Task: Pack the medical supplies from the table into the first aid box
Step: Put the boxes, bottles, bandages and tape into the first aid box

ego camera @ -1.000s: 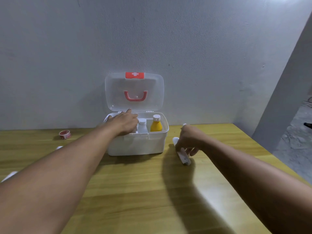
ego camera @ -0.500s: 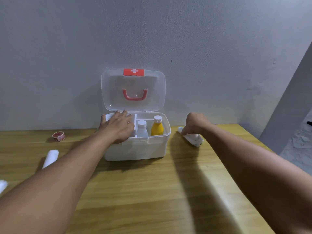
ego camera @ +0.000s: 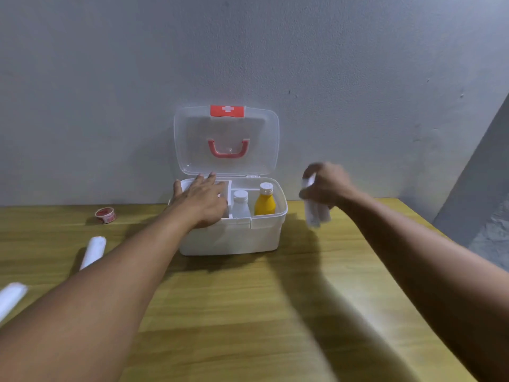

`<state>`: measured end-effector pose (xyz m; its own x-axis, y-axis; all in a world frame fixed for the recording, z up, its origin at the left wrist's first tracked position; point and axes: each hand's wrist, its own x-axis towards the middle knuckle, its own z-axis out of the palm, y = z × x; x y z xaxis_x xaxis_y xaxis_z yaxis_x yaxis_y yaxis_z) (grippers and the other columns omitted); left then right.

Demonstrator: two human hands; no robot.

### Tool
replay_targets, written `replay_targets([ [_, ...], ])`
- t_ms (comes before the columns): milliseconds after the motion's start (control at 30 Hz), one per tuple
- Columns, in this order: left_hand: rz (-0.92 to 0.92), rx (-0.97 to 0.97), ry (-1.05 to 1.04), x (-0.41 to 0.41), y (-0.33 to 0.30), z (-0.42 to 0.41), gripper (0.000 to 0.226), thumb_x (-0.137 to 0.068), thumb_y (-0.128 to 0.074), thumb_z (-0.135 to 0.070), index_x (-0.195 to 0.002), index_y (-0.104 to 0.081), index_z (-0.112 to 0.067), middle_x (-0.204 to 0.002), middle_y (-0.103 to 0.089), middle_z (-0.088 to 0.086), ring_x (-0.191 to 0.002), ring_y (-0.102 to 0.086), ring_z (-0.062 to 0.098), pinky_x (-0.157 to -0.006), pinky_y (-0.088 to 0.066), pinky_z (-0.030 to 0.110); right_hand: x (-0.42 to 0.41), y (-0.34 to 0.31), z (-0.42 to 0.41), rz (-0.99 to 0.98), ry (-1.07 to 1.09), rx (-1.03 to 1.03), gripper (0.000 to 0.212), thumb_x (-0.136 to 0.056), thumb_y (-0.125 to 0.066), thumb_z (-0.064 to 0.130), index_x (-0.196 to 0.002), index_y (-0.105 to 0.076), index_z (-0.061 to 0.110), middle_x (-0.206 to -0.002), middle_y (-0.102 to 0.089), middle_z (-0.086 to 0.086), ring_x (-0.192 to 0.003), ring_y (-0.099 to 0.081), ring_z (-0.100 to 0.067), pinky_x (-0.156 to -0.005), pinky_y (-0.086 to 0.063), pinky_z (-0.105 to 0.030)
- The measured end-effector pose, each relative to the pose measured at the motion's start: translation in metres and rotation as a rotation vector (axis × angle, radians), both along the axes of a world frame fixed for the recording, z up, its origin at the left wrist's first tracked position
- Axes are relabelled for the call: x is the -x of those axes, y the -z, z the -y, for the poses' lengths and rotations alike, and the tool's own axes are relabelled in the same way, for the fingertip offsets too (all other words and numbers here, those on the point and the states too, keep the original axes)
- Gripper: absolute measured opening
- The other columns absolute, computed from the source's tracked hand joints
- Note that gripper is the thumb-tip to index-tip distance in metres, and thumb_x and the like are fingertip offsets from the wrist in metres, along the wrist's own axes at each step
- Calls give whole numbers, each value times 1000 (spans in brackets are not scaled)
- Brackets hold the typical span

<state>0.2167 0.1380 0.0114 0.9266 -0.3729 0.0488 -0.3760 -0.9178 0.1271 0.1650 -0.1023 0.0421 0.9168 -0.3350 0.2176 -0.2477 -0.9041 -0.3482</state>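
Observation:
The white first aid box (ego camera: 234, 238) stands open at the back of the table, its clear lid (ego camera: 192, 139) upright against the wall. Inside stand a white bottle (ego camera: 240, 206) and a yellow bottle (ego camera: 265, 204). My left hand (ego camera: 202, 201) lies flat, fingers spread, over the box's left compartment. My right hand (ego camera: 325, 186) hovers in the air just right of the box, shut on a white packet (ego camera: 312, 215) that hangs down, blurred. A red-and-white tape roll (ego camera: 105, 215) and two white bandage rolls (ego camera: 93, 250) (ego camera: 11, 297) lie on the table at the left.
The wooden table (ego camera: 248, 312) runs to a right edge near a grey floor (ego camera: 490, 232). A grey wall (ego camera: 110, 78) stands right behind the box.
My right hand has lifted the white packet off the table and now holds it higher beside the box. My left hand has stayed on the box's left compartment.

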Motion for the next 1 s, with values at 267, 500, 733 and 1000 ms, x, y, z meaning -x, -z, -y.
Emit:
replay_targets([
  [267,-5,7,5,3,-2,0,59,-95,-25,-25,-153,-18,-28,-165,1,1,-152,2,20,-118,5,58,42,-45,-52,621,-79,-200,47,-70,-79,43,-111,-62,25,-108,-55,-6,-90,-54,-20,-76,-48,-33],
  [500,8,17,-1,3,-1,-1,62,-91,-29,-19,-152,-21,-26,-165,-1,2,-152,2,22,-117,5,60,49,-3,-88,609,-282,33,49,-74,-80,33,-111,-59,9,-117,-53,-16,-79,-59,-28,-65,-56,-35],
  [733,17,13,11,5,-1,-1,56,-97,-25,-25,-153,-22,-25,-165,-1,2,-152,1,22,-117,4,59,52,18,-87,524,-306,109,37,-84,-70,33,-110,-60,8,-116,-53,-17,-79,-63,-34,-62,-56,-40],
  [1000,3,0,14,3,-2,-1,56,-97,-27,-28,-152,-24,-23,-165,-2,2,-152,1,22,-117,2,61,51,38,-77,442,-299,92,19,-92,-58,25,-98,-72,14,-89,-66,-9,-76,-61,-34,-69,-33,-28],
])
